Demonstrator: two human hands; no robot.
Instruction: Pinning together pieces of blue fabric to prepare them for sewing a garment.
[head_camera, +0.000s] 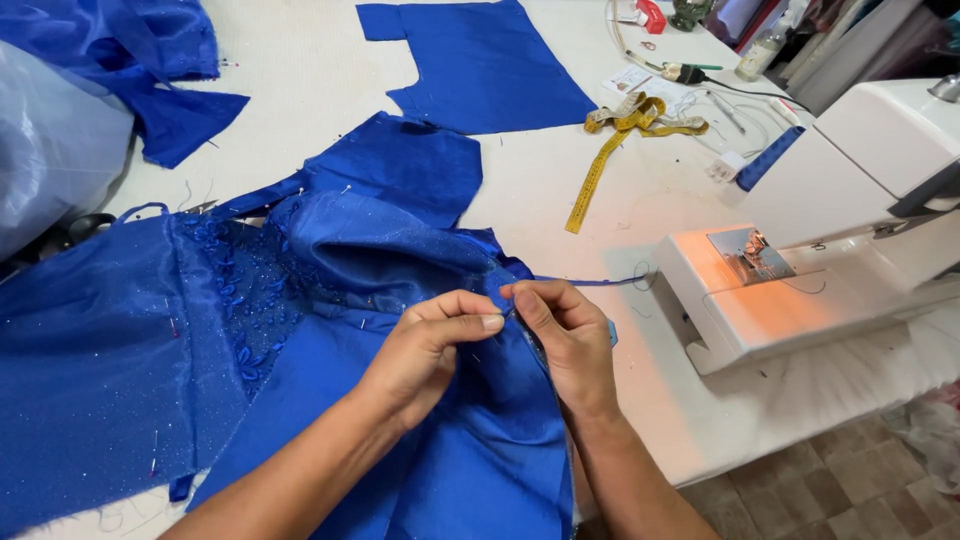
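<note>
Two cut blue pieces, a yellow tape measure (620, 140) and a white sewing machine (830, 230) sit on the white counter (300, 70). Left hand (425, 350) and right hand (570, 335) pinch the shiny blue dress (330, 300) at its pinned, beaded edge.

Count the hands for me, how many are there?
2: the left hand and right hand meet mid-table, both pinching the blue dress. No others show.
</note>
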